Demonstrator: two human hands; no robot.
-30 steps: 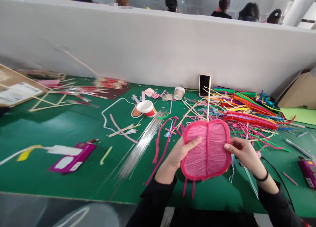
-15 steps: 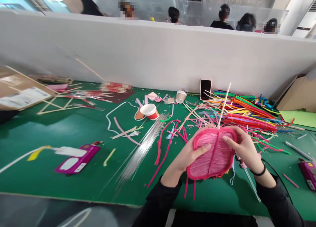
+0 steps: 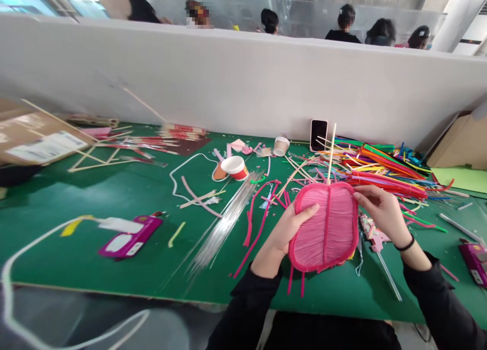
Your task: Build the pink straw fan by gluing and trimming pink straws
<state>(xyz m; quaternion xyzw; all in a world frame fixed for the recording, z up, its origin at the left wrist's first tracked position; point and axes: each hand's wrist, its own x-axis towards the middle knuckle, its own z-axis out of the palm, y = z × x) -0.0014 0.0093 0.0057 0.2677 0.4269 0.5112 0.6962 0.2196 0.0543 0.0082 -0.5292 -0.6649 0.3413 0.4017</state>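
A pink pipe-cleaner fan (image 3: 310, 233), rounded with a thicker rim and a centre rib, is held up over the green table. A pale thin stick (image 3: 332, 154) rises from its top edge. My left hand (image 3: 289, 228) is closed on its left side, thumb across the front and fingers hidden behind. At the upper right rim my right hand (image 3: 376, 205) pinches the edge between thumb and forefinger. Just right of the fan lies a pink glue gun (image 3: 375, 236) with a clear stick coming out of it. Pink pipe cleaners (image 3: 253, 228) lie left of my left hand.
A heap of coloured pipe cleaners (image 3: 388, 172) is at the back right, near a phone (image 3: 318, 135). Paper cups (image 3: 239, 173), thin metal wires (image 3: 228, 218), a purple box (image 3: 133, 237) with a white cable, and cardboard (image 3: 45, 137) lie leftward. A white partition (image 3: 228, 81) stands behind.
My right hand has slid from the fan's front face outward to its right rim. The fan has turned more upright, its stick tilting less to the right. The view has shifted slightly.
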